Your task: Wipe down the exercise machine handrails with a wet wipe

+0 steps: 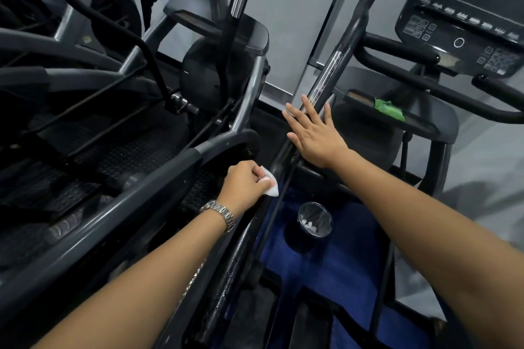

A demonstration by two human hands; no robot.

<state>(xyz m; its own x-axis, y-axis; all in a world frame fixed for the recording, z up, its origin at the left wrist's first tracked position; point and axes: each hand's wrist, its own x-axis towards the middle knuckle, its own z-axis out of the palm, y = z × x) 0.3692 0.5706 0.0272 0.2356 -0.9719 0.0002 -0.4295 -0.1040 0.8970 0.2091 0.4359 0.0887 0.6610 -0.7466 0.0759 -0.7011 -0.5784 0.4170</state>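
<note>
A long black handrail (286, 150) runs diagonally from the lower middle up to the top right, with a chrome section higher up. My left hand (246, 183), with a metal watch on the wrist, grips a crumpled white wet wipe (269, 185) and presses it against the rail's left side. Further up the same rail, my right hand (314, 130) lies flat with straight, spread fingers across the bar just below the chrome part. The rail's lower stretch looks wet and speckled.
A second elliptical machine (113, 167) with grey rails fills the left. The right machine's console (465, 17) sits top right, with a green wipe packet (390, 109) on its tray. A small black bin (314, 221) holding white wipes stands on the blue floor below.
</note>
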